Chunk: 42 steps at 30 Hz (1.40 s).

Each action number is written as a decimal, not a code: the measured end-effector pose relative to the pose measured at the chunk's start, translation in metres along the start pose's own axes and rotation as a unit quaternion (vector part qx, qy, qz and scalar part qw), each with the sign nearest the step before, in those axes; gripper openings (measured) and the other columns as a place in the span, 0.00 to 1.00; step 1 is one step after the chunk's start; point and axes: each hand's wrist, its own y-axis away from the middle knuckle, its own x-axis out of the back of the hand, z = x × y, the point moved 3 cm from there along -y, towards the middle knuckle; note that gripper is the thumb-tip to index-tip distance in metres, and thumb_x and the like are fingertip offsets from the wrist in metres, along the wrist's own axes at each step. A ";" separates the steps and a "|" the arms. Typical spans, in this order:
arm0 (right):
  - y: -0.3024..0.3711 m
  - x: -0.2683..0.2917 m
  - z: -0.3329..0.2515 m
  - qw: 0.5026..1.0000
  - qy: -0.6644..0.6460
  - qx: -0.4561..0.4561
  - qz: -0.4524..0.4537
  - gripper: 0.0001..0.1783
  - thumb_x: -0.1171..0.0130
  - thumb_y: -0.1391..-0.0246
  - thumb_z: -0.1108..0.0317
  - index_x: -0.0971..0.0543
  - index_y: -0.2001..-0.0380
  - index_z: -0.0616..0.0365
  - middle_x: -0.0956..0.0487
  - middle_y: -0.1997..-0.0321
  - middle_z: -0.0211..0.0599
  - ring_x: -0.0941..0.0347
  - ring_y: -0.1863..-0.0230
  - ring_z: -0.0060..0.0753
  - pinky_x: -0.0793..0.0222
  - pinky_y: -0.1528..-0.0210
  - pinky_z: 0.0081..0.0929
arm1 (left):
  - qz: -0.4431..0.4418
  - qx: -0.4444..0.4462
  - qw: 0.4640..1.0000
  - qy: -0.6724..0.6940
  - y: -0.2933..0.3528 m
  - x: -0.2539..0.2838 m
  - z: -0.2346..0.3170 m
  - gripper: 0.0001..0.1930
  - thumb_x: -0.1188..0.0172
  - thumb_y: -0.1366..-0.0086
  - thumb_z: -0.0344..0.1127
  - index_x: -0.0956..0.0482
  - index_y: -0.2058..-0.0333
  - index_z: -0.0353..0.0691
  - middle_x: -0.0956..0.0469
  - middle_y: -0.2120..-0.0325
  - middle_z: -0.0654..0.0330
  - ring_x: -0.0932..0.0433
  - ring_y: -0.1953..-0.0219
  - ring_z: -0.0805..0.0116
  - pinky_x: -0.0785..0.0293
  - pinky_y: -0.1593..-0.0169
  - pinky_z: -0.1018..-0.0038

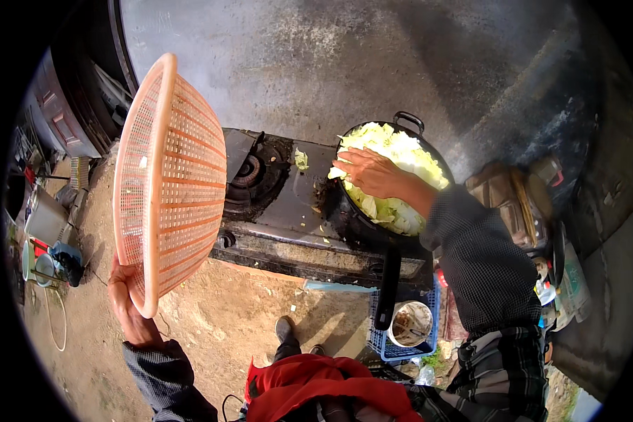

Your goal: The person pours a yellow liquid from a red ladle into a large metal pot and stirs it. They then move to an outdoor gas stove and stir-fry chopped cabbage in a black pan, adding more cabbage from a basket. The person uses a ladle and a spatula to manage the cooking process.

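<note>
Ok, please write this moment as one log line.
left hand: holds peach basket by rim; right hand: on green leaves; leaves: heaped in black pan; pan: on stove

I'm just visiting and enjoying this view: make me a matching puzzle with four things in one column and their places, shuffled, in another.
Things:
1. Peach basket
2. Right hand
3. Loose leaf piece
4. White bucket

Places:
A. On the stove, between the burner and the pan
B. In the blue crate
C. Held up by its rim in the left hand
D. On the pale leaves in the pan

Right pairs: 1-C, 2-D, 3-A, 4-B
</note>
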 end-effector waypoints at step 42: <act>-0.509 -0.038 -0.667 0.672 -0.705 -0.117 -0.195 0.48 0.38 0.53 0.57 0.55 0.36 0.56 0.37 0.42 0.43 0.35 0.45 0.35 0.33 0.50 0.34 | 0.249 -0.110 0.959 -0.081 -0.167 0.581 0.312 0.34 0.54 0.50 0.09 0.43 0.42 0.35 0.36 0.46 0.53 0.36 0.43 0.63 0.37 0.43 0.71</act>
